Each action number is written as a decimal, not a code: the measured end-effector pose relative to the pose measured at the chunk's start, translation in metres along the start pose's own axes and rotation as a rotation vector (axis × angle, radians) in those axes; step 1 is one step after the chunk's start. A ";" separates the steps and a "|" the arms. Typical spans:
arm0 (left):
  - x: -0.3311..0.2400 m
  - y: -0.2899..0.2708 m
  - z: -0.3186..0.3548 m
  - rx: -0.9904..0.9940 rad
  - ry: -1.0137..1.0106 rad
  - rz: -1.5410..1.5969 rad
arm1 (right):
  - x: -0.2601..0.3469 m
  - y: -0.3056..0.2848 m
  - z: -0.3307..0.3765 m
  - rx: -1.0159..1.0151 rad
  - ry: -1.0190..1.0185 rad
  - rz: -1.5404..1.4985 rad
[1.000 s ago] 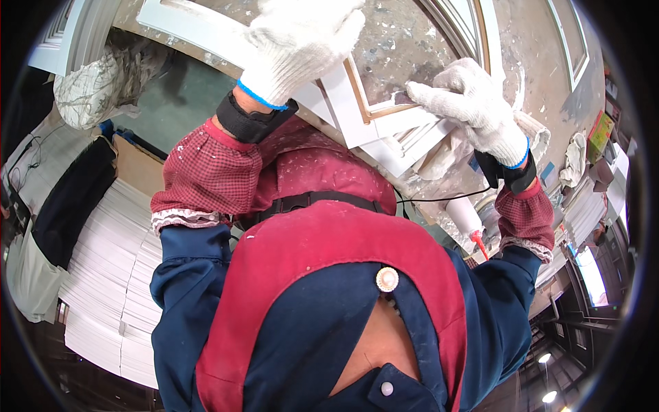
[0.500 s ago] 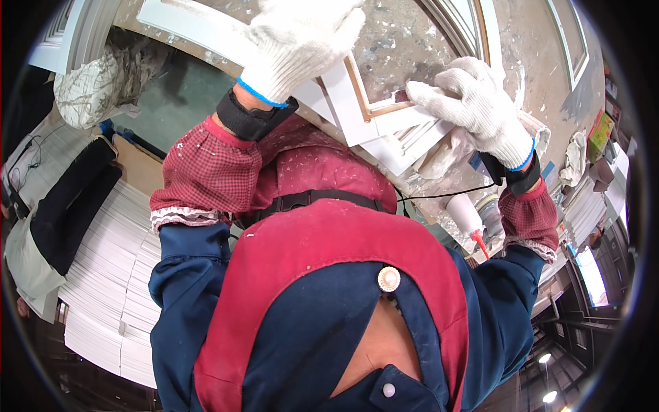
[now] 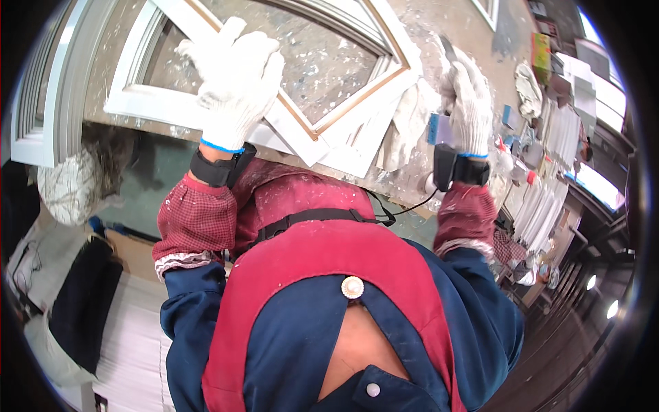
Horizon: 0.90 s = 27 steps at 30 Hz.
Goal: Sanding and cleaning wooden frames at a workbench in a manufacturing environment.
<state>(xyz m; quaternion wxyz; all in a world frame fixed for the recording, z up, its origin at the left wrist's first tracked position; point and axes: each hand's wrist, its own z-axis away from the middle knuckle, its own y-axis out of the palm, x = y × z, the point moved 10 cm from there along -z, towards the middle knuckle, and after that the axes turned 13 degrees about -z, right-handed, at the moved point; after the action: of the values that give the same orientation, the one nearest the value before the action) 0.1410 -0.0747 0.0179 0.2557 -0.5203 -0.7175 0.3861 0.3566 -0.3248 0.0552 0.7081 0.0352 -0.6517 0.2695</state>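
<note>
Beyond the red apron (image 3: 295, 247), the brown-edged white frame (image 3: 374, 104), lying askew over a second white frame (image 3: 158, 103) on the spattered bench (image 3: 504, 75), is best held steady beneath the spread-fingered left hand (image 3: 237, 86), while accidental knocks are best avoided by the right hand (image 3: 470, 106), narrowly curled alongside, its grip impossible to tell.

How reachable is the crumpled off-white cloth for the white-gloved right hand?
Probably yes: the right hand is just right of the cloth, with only a small blue-and-grey piece between. Whether the hand grips anything is unclear.
</note>
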 end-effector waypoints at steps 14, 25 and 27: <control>-0.003 0.014 0.001 -0.024 -0.031 0.149 | -0.172 -0.033 0.109 -0.309 0.454 -0.944; -0.004 0.007 -0.004 -0.029 -0.051 0.154 | -0.096 -0.152 0.081 -0.814 -0.295 0.740; -0.006 0.006 -0.004 -0.041 -0.013 0.133 | -0.106 -0.145 0.083 -0.821 -0.191 0.883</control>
<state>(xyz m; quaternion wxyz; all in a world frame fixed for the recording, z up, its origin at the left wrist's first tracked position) 0.1492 -0.0783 0.0155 0.2140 -0.5695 -0.6906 0.3910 0.3427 -0.5171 0.0115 0.4237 -0.4901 -0.7160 0.2601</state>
